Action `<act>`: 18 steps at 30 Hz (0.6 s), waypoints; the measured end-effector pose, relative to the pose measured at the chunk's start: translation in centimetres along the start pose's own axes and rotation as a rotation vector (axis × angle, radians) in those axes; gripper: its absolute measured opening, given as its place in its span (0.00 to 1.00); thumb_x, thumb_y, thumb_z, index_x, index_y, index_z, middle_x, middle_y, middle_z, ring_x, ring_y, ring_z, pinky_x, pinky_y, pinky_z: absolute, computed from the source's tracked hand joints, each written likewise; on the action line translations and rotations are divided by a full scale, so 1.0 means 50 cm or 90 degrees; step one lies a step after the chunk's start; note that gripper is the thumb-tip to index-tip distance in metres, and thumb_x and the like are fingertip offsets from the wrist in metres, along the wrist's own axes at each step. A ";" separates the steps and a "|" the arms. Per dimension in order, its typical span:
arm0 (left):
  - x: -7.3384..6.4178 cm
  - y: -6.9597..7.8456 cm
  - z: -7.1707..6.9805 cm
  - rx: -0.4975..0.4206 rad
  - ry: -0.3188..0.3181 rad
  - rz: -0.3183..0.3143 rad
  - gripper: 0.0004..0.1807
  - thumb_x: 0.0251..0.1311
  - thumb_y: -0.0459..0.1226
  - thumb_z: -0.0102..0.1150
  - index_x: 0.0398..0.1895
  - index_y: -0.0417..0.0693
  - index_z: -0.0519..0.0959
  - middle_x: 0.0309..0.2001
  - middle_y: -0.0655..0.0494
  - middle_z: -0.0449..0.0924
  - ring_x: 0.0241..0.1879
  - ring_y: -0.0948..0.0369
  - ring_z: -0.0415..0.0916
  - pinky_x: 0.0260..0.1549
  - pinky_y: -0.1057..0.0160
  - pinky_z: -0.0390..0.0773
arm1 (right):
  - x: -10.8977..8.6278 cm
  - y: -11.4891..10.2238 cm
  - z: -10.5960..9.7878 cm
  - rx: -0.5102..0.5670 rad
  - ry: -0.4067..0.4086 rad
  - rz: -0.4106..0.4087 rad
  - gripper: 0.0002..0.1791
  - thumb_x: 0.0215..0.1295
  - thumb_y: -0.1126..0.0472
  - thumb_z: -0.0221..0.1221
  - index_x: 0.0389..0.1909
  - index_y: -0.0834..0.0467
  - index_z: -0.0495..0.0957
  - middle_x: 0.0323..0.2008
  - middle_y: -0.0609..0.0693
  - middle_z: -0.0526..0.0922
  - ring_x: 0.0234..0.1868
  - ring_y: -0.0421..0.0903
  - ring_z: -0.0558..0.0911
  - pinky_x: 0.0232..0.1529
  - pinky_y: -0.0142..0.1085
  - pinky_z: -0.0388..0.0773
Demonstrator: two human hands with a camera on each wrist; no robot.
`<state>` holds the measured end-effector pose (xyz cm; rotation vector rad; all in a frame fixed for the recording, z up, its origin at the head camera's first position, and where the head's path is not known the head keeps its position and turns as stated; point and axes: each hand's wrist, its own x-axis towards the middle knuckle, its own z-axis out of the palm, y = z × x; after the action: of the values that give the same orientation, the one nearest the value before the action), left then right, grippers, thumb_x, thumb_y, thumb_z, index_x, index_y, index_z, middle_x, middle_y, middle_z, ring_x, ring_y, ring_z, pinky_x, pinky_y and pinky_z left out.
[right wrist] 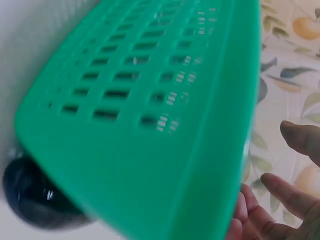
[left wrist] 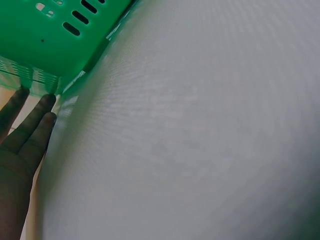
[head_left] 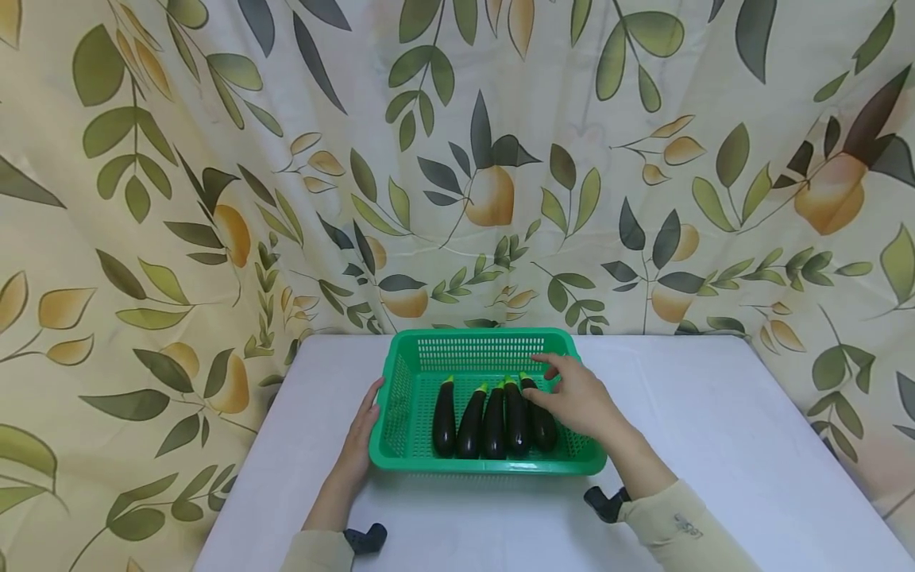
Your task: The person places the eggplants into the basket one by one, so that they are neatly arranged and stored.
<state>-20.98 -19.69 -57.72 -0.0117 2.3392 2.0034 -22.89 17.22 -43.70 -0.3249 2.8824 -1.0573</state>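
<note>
Several dark eggplants with green stem ends lie side by side in a green plastic basket, stems towards the far side. My right hand is over the basket's right part, thumb and index finger spread apart. Its thumb tip overlaps the rightmost eggplant near the stem. In the right wrist view the same hand shows past the basket's rim, part of its fingers hidden behind it. My left hand rests along the basket's left side, its fingers fairly straight, tips at the wall.
The basket stands on a white-covered table. A curtain with leaf and fruit print hangs behind the table's far edge. Black devices sit at both wrists. A dark glossy round thing shows below the basket's corner in the right wrist view.
</note>
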 end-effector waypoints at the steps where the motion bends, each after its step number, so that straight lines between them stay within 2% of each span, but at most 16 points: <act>1: 0.000 0.000 0.000 0.001 0.002 0.001 0.25 0.68 0.66 0.27 0.69 0.91 0.51 0.74 0.80 0.46 0.78 0.57 0.35 0.66 0.28 0.37 | -0.002 0.005 -0.005 -0.001 0.002 0.000 0.34 0.60 0.44 0.65 0.65 0.51 0.69 0.49 0.53 0.79 0.47 0.52 0.79 0.36 0.40 0.81; 9: -0.002 0.001 0.001 0.003 0.004 0.012 0.25 0.70 0.63 0.28 0.69 0.90 0.52 0.74 0.80 0.46 0.78 0.59 0.37 0.68 0.31 0.37 | -0.012 0.047 -0.040 -0.028 0.036 -0.007 0.34 0.63 0.45 0.62 0.67 0.52 0.67 0.47 0.55 0.78 0.43 0.50 0.78 0.33 0.37 0.78; 18: -0.005 0.007 0.001 0.011 0.008 0.011 0.24 0.71 0.62 0.27 0.70 0.90 0.51 0.74 0.80 0.47 0.78 0.59 0.37 0.69 0.31 0.38 | -0.030 0.099 -0.067 -0.004 0.054 0.040 0.40 0.67 0.34 0.51 0.74 0.50 0.56 0.55 0.61 0.74 0.51 0.57 0.76 0.38 0.46 0.82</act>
<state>-20.75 -19.58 -57.36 -0.0038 2.3718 1.9970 -22.71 23.35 -44.39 -0.1917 2.9499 -1.0766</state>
